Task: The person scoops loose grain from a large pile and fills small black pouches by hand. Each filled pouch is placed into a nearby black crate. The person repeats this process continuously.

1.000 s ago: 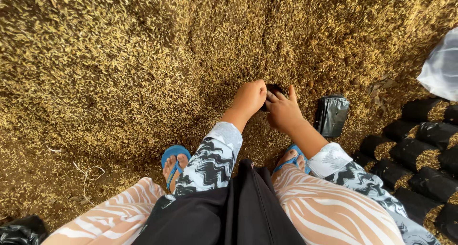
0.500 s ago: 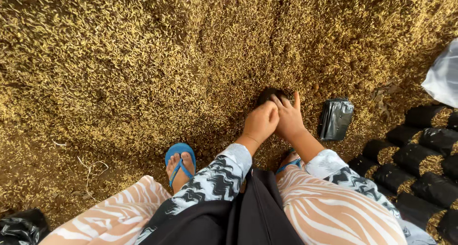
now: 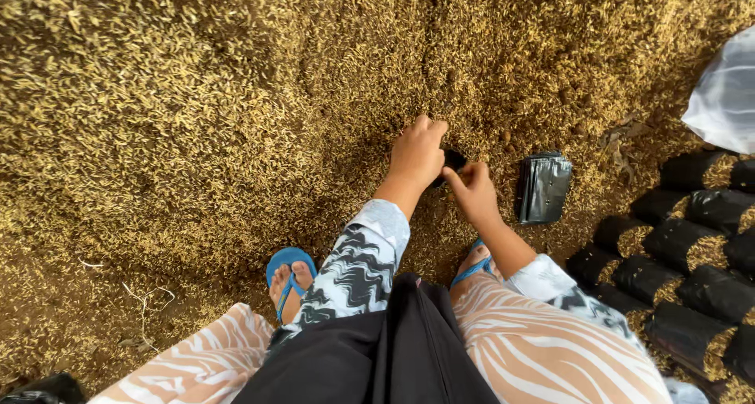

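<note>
My left hand [image 3: 418, 151] and my right hand [image 3: 473, 193] meet low over a large heap of golden rice husk [image 3: 236, 113]. Between them sits a small black plastic bag [image 3: 453, 161], mostly hidden; both hands grip its edges. The left hand covers its far side with bent fingers, the right hand pinches its near side. My sleeves are patterned white and black. My feet in blue sandals [image 3: 288, 274] stand on the husk below the hands.
A flat stack of folded black bags [image 3: 543, 188] lies just right of my hands. Several filled black bags [image 3: 684, 254] topped with husk stand in rows at the right. A white plastic sack [image 3: 727, 97] shows at the right edge.
Both hands have stayed together on the small black bag, shifting slightly; the left hand now covers more of it. The view has moved a little.
</note>
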`<action>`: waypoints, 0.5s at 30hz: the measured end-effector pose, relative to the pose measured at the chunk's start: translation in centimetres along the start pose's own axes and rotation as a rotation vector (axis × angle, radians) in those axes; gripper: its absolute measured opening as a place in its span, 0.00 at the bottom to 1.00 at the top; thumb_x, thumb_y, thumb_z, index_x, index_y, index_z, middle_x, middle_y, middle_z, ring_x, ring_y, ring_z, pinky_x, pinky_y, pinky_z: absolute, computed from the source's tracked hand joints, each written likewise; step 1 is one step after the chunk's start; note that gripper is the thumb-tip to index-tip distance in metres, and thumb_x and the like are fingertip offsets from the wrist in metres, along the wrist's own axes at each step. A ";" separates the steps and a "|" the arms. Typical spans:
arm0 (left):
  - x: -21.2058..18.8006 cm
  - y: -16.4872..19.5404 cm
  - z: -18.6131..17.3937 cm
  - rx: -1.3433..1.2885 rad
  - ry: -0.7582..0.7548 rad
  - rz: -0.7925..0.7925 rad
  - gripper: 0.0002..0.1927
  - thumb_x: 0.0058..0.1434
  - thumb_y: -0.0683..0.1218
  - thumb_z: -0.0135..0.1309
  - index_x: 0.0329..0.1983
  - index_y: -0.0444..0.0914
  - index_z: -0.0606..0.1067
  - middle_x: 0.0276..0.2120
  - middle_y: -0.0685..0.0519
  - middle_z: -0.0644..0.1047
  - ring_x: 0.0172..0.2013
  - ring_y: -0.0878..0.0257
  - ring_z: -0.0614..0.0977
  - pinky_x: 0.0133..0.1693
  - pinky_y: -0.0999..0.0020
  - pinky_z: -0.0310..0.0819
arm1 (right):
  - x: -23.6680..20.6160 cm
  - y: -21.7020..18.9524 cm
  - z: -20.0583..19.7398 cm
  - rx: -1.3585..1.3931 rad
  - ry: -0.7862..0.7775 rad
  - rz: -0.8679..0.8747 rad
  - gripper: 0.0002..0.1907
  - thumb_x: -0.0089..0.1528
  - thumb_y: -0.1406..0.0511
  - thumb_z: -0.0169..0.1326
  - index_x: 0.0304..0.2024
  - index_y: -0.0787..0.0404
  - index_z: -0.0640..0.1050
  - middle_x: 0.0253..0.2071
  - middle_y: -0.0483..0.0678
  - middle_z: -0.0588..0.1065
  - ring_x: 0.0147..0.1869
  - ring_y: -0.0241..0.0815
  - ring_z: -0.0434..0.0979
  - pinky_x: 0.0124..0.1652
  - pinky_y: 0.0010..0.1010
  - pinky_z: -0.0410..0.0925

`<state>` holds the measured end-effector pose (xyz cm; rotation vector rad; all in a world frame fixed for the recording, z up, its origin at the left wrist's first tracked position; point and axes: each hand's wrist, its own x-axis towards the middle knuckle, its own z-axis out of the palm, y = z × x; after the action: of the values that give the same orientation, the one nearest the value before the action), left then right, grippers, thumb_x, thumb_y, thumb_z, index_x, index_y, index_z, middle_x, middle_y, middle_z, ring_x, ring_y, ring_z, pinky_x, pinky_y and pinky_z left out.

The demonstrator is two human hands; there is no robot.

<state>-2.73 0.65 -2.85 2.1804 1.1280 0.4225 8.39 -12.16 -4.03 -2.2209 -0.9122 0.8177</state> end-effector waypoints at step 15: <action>-4.6 -1.6 -0.2 -0.049 -0.401 -0.378 0.14 0.54 0.54 0.58 0.31 0.38 0.78 0.28 0.44 0.80 0.31 0.46 0.83 0.37 0.51 0.77 | 0.5 -4.6 -3.2 -0.611 -0.112 -0.317 0.29 0.54 0.59 0.65 0.55 0.55 0.69 0.49 0.54 0.73 0.48 0.55 0.79 0.42 0.43 0.74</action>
<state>-6.46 -2.32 -3.78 1.8406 1.2411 -0.1461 9.16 -10.01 1.09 -2.4373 -1.6990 0.5636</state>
